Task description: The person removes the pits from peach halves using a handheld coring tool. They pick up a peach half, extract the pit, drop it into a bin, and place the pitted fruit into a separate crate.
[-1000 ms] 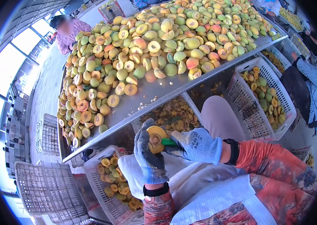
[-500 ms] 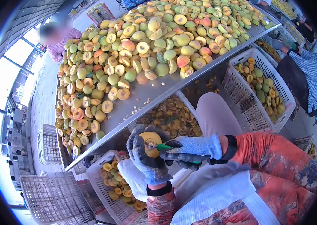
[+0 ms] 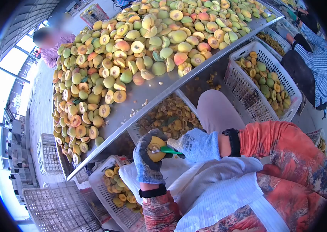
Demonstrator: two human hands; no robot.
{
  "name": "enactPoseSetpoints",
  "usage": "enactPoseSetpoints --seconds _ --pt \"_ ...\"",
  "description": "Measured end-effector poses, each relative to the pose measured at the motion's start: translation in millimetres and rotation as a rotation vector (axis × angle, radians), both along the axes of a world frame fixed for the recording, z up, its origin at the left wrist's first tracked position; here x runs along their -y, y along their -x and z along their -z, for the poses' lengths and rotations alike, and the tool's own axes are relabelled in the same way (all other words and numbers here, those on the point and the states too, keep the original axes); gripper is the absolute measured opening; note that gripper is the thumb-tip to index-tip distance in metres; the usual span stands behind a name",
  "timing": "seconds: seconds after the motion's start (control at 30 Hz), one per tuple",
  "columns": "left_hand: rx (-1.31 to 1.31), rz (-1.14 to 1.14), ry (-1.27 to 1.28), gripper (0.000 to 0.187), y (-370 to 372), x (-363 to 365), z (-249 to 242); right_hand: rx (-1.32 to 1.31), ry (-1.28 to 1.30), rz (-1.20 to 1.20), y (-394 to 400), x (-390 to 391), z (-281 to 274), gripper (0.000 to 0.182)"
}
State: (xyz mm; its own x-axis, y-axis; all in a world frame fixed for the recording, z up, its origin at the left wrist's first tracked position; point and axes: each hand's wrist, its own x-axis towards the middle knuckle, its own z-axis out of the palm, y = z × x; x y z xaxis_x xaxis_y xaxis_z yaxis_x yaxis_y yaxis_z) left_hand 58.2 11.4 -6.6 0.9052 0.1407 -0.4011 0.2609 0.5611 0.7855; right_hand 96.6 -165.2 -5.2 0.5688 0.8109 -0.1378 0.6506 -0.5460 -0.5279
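My left hand [image 3: 147,164], in a blue knit glove with a dark coated palm, is wrapped round a peach half [image 3: 155,144] with its cut face up. From the right, my right hand [image 3: 200,146], gloved alike, grips a green-handled pitting tool [image 3: 169,150]. The tool's metal tip meets the middle of the cut face, where the stone sits. The back of my right hand faces up, hiding the rest of the handle. Both hands are above my lap, just in front of the metal table [image 3: 140,96], which bears a large heap of halved peaches [image 3: 132,50].
Under the table edge stands a bin of peach scraps [image 3: 167,116]. A white crate [image 3: 105,197] with peach halves is at my left knee, another crate [image 3: 291,91] to the right. Grey crates [image 3: 61,207] stand at lower left. One person [image 3: 53,48] is across the table, another [image 3: 318,73] at right.
My right hand has rolled over, so its back now faces up and less of the green handle shows. The peach half is slightly tilted in my left hand. The whole view has shifted a little.
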Motion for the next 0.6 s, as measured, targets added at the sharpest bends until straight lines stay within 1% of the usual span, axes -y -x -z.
enactPoseSetpoints --seconds 0.03,0.07,0.13,0.17,0.23,0.27,0.3,0.33,0.37,0.4,0.43,0.47,0.5,0.57,0.6 --pt "-0.045 0.055 0.021 0.033 -0.2 -2.6 2.2 -0.019 -0.035 -0.013 -2.5 0.0 1.2 0.036" --pt "-0.045 0.052 0.021 0.033 -1.0 0.4 4.0 -0.018 -0.035 -0.016 -4.8 -2.0 3.5 0.036" --pt "0.120 -0.350 -0.166 0.035 -5.0 14.5 8.5 -0.117 -0.029 0.088 -10.6 -7.5 8.7 0.035" --pt "0.118 -0.351 -0.168 0.035 -3.3 17.6 13.8 -0.119 -0.031 0.086 -8.0 -10.2 11.2 0.035" --pt "0.341 -0.448 -0.708 0.030 -0.5 21.8 19.3 -0.061 -0.261 0.076 0.8 -15.6 11.9 0.031" --pt "0.283 -0.407 -0.648 0.031 0.3 21.2 17.5 -0.061 -0.263 0.082 -2.1 -14.5 9.9 0.031" --pt "0.278 -0.401 -0.647 0.031 1.2 21.0 10.5 -0.426 -0.253 0.086 -6.3 -12.0 -0.3 0.029" --pt "0.217 -0.314 -0.650 0.032 2.5 18.7 3.6 -0.793 -0.237 0.085 -8.4 -11.4 -6.0 0.027" --pt "0.160 -0.229 -0.651 0.033 1.8 17.9 0.5 -0.795 -0.235 0.085 -9.7 -11.7 -6.9 0.027" --pt "0.157 -0.227 -0.651 0.033 1.6 19.5 0.7 -0.974 -0.244 0.107 -10.2 -12.0 -7.5 0.026" --pt "0.217 -0.298 -0.677 0.033 0.6 22.0 0.8 -1.149 -0.251 0.128 -11.2 -12.5 -8.1 0.025" --pt "0.278 -0.366 -0.704 0.033 -0.2 23.2 0.9 -1.176 -0.271 0.123 -11.3 -14.4 -5.4 0.023" --pt "0.280 -0.364 -0.703 0.033 -0.8 23.2 2.4 -1.175 -0.273 0.125 -9.8 -14.8 -8.0 0.023" --pt "0.303 -0.374 -0.760 0.030 -0.9 22.1 9.4 -1.016 -0.222 0.150 -5.7 -14.5 -15.2 0.026" --pt "0.297 -0.366 -0.761 0.030 -0.4 20.2 13.1 -0.887 -0.169 0.156 -5.3 -13.7 -14.3 0.031"
